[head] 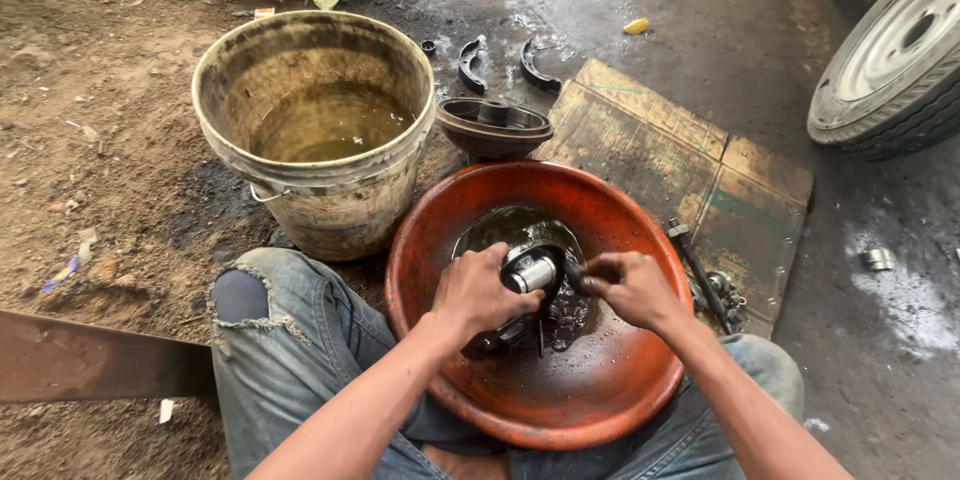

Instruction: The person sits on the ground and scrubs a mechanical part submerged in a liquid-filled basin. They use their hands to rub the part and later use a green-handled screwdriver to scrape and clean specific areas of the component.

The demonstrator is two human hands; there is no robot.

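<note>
wet dirt ground, cardboard (690,165); left hand (480,290) clamped on metal part (533,272); right hand (630,285) pinching brush (575,275)

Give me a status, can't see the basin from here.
Left hand grips metal part over red basin. Right hand works it with a dark tool. Bucket beside, nothing blocking.

metal hub part (532,273) | round, grimy, shiny bore | gripped above dark liquid in red-brown basin (620,390)
</note>
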